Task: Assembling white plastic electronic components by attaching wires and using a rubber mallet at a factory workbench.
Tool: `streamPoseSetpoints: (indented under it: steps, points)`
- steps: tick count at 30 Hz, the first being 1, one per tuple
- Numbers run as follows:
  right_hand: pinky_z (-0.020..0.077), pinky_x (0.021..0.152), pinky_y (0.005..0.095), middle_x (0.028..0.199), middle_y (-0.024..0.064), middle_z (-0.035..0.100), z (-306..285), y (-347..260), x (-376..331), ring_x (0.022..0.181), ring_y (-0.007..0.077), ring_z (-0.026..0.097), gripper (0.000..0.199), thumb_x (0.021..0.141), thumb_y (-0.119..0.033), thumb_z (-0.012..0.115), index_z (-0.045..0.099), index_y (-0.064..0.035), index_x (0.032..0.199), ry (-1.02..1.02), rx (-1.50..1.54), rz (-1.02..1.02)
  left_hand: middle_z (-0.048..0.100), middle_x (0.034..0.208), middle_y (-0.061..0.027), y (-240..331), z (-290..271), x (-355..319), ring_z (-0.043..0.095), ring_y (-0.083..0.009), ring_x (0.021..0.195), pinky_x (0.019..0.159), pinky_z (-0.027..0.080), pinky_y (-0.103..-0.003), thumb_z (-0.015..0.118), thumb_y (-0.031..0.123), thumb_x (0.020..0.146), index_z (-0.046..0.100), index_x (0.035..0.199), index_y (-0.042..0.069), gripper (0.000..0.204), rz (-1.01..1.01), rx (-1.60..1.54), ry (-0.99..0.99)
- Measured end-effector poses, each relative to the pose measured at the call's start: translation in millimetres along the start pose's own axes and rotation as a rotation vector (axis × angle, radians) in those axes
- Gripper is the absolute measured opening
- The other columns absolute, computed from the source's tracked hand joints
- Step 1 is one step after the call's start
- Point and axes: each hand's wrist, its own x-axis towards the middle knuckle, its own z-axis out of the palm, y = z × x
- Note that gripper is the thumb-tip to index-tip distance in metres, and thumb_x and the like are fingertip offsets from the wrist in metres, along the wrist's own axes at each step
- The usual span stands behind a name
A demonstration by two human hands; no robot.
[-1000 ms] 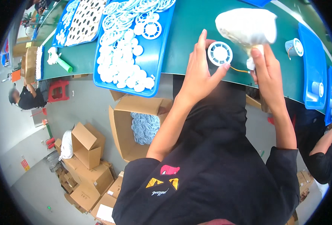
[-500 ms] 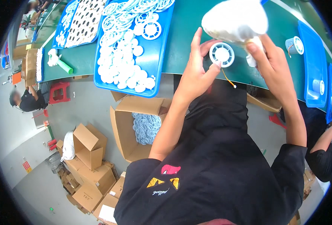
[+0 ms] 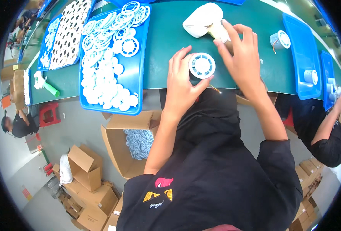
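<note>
Over on the green table (image 3: 161, 42), the white-wrapped tool (image 3: 204, 19), held up a moment ago, now looks set down. The right hand (image 3: 244, 57) is half open at its handle; whether gripping, I can't tell. The left hand (image 3: 183, 81) grasps the round white part (image 3: 202, 65) near the table's edge.

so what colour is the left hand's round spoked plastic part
The round spoked part is white; head view.
</note>
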Motion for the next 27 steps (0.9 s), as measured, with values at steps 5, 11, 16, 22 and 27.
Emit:
streamPoseSetpoints:
  steps: [5, 11, 16, 22, 27]
  points:
    - [0.0579, 0.08, 0.0424, 0.113, 0.0147, 0.063, 0, -52, -32, 0.099, 0.0323, 0.066, 0.055, 0.087, -0.03, 0.081, 0.066, -0.008, 0.135, -0.171, 0.196, -0.09, 0.058, 0.145, -0.0214, -11, 13, -3, 0.053, -0.0429, 0.136, 0.115, 0.042, -0.051, 0.085, 0.016, 0.075, 0.06, 0.137, 0.001, 0.069, 0.094, 0.09, 0.003]
    - [0.0583, 0.08, 0.0447, 0.107, 0.0166, 0.064, -15, -38, -27, 0.101, 0.0358, 0.067, 0.046, 0.087, -0.029, 0.08, 0.066, -0.0021, 0.122, -0.206, 0.29, -0.105, 0.056, 0.145, -0.0171, -1, 12, -4, 0.049, -0.0402, 0.14, 0.113, 0.041, -0.051, 0.085, 0.023, 0.075, 0.059, 0.14, 0.001, 0.073, 0.11, 0.269, -0.061]
    - [0.056, 0.079, 0.0482, 0.104, 0.0207, 0.064, -47, -25, -16, 0.089, 0.0407, 0.066, 0.028, 0.086, -0.008, 0.066, 0.064, 0.0014, 0.113, -0.095, 0.319, 0.012, 0.056, 0.145, -0.0163, -2, 13, -3, 0.049, -0.0392, 0.14, 0.112, 0.042, -0.051, 0.087, 0.035, 0.078, 0.063, 0.133, 0.004, 0.067, 0.139, 0.275, -0.064]
    - [0.0564, 0.085, 0.049, 0.114, 0.0243, 0.07, -101, 104, -14, 0.103, 0.0429, 0.071, 0.045, 0.102, -0.038, 0.065, 0.065, -0.0023, 0.13, -0.036, -0.466, 0.413, 0.057, 0.142, -0.0142, 2, 19, 1, 0.05, -0.0377, 0.136, 0.109, 0.043, -0.051, 0.089, 0.041, 0.079, 0.066, 0.128, 0.006, 0.065, 0.16, 0.296, -0.021]
    - [0.0568, 0.092, 0.0505, 0.134, 0.0249, 0.062, -102, 132, -3, 0.112, 0.045, 0.069, 0.07, 0.101, -0.048, 0.066, 0.048, -0.0073, 0.155, -0.112, -0.478, 0.456, 0.057, 0.141, -0.0132, 3, 21, -1, 0.051, -0.0368, 0.135, 0.108, 0.043, -0.05, 0.089, 0.035, 0.081, 0.066, 0.127, 0.008, 0.058, 0.141, 0.373, 0.003]
